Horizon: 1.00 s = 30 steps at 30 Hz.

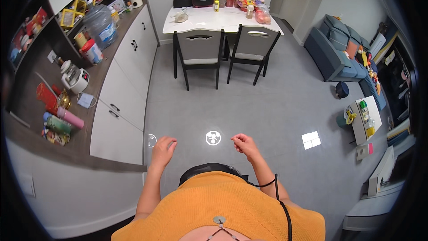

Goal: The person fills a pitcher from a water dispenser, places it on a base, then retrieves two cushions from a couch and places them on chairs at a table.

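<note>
My left hand (163,151) hangs over the grey floor, close to the white cabinet doors (121,102). Its fingers are loosely bent, with nothing seen in them. On the other side, my right hand (245,146) is held above the floor with the fingers curled in towards the thumb; no object shows there. Neither hand touches anything. Between them, a round light pattern (213,138) shines on the floor. A black cord (284,205) runs by my right arm.
Two grey-backed chairs (199,47) (252,44) stand at a white table (200,21) ahead. A wooden counter (96,80) on the left bears a water jug (100,27) and a pink bottle (70,118). At right are a blue sofa (332,47), a stool (342,89) and a low table (373,114).
</note>
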### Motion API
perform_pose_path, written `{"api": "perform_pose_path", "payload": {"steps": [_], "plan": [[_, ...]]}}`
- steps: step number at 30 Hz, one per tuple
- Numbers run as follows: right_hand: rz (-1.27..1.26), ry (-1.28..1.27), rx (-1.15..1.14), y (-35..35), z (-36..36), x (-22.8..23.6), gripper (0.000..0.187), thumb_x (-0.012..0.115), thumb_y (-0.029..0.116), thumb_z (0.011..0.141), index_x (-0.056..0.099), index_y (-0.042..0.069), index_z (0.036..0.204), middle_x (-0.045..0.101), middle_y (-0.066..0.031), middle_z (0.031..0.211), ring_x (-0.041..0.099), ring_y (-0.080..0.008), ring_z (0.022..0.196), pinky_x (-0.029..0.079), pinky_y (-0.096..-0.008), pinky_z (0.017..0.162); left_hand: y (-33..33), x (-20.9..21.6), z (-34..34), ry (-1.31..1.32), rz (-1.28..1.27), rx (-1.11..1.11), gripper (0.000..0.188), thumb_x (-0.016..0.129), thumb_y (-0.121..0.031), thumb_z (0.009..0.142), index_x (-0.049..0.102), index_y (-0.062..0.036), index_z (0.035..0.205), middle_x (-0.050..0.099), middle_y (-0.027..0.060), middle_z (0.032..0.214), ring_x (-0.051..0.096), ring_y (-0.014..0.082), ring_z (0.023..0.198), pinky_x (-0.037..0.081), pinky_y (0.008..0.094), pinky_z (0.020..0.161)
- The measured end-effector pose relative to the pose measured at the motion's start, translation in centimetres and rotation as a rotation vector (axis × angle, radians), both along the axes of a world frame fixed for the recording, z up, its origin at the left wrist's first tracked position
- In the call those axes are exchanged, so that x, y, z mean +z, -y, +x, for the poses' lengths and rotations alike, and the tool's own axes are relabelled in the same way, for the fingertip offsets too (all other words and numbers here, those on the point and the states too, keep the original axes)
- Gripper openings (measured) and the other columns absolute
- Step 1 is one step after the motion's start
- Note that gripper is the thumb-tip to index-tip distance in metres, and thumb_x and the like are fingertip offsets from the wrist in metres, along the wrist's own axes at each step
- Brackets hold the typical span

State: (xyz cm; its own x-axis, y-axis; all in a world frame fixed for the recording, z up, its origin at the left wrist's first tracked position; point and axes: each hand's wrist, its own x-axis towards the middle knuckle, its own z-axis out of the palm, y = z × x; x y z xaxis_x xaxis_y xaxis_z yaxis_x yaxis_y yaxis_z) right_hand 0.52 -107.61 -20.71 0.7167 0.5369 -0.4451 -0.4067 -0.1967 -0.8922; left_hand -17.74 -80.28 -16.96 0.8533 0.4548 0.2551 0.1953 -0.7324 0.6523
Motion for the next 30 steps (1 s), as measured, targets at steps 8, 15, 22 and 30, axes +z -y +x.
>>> {"api": "perform_pose_path", "payload": {"steps": [8,15,22,30], "plan": [[-0.061,-0.043,0.062,-9.0,7.5,-3.1,0.014,0.063,0.022,0.087,0.063,0.009,0.092,0.056,0.0033,0.069,0.048,-0.0036,0.055,0.034,-0.0181,0.046,-6.5,-4.5,5.2,-0.086,-0.234,0.01,0.012,0.063,-0.013,0.081,0.066,-0.0046,0.089,0.064,0.0112,0.089,0.061,0.0287,0.084,0.048,0.0356,0.073],[0.024,0.004,0.138,-21.5,18.1,-4.0,0.015,0.064,0.02,0.086,0.062,0.008,0.096,0.056,0.0047,0.071,0.048,-0.0028,0.057,0.035,-0.0177,0.049,-14.6,-3.1,13.5,-0.179,-0.267,0.066,0.012,0.064,-0.012,0.08,0.066,-0.0049,0.089,0.063,0.0107,0.088,0.062,0.0273,0.083,0.048,0.0348,0.071],[0.051,0.042,0.158,-31.3,27.7,-3.5,0.013,0.064,0.017,0.086,0.063,0.007,0.093,0.055,0.0057,0.071,0.048,-0.002,0.059,0.036,-0.0179,0.05,-24.7,0.2,23.9,-0.094,-0.042,0.105,0.012,0.064,-0.012,0.08,0.065,-0.0054,0.09,0.063,0.0102,0.089,0.059,0.03,0.087,0.047,0.036,0.075],[0.068,-0.009,0.106,-39.4,32.9,-4.3,0.015,0.066,0.02,0.084,0.063,0.007,0.09,0.057,0.0033,0.071,0.05,-0.0053,0.06,0.042,-0.0206,0.055,-33.0,-2.5,26.8,-0.199,-0.15,0.079,0.01,0.064,-0.01,0.08,0.065,-0.0041,0.088,0.063,0.0104,0.089,0.059,0.0297,0.087,0.047,0.0355,0.076]]}}
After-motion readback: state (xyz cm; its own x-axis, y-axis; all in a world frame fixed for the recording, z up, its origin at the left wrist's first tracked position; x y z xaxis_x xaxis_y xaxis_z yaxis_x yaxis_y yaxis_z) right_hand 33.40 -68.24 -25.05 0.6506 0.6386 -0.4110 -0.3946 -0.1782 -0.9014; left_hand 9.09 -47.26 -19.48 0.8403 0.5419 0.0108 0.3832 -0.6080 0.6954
